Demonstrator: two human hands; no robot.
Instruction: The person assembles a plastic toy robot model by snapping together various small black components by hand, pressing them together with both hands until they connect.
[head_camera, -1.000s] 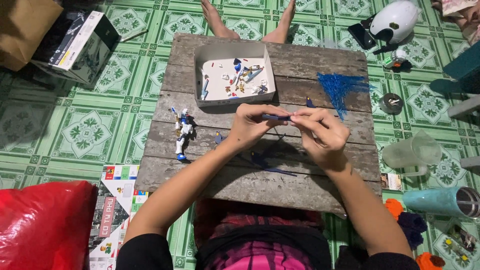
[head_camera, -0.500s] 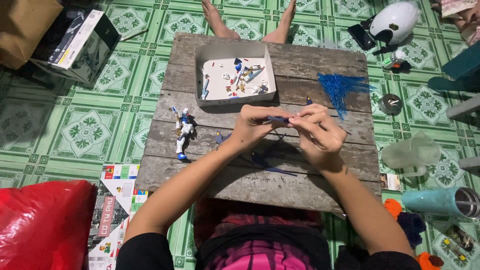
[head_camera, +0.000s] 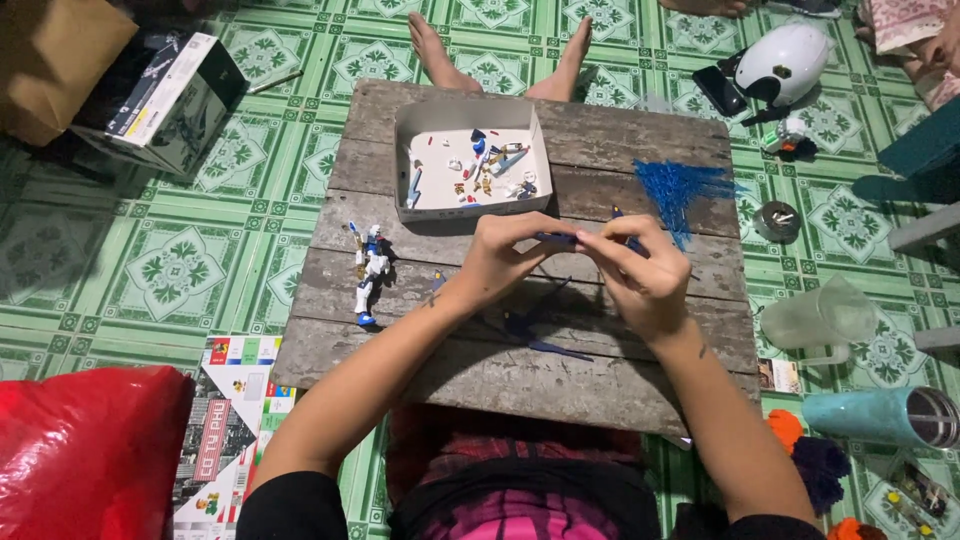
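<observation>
A small dark-blue plastic piece (head_camera: 556, 238) sits pinched between the two hands, held just above the middle of the wooden board (head_camera: 650, 375). The left hand (head_camera: 503, 255) grips its left end with curled fingers, and the right hand (head_camera: 640, 275) closes thumb and forefinger on the other end; whether it is one part or two being joined is too small to tell. Compared with a second ago, almost nothing has shifted: both hands stay over the same planks, with the fingers drawn a shade closer around the piece, and everything on the board lies where it was.

Directly beyond the hands stands a shallow white cardboard tray (head_camera: 420, 140) with small coloured model bits scattered inside. To the left of the left wrist lies a little white-and-blue robot figure (head_camera: 368, 272), flat on the wood. A blue plastic parts frame (head_camera: 678, 186) lies at the board's right side, near the right hand, and another dark blue frame (head_camera: 535, 330) rests under the forearms, partly hidden by them. Across the board a second person's bare feet (head_camera: 500, 55) touch the far edge. On the green patterned floor sit a printed box (head_camera: 165, 95) at upper left, a white helmet (head_camera: 785, 62) at upper right, a clear jug (head_camera: 820, 318) and a teal tumbler (head_camera: 880, 415) on the right, and a red bag (head_camera: 85, 455) at lower left.
</observation>
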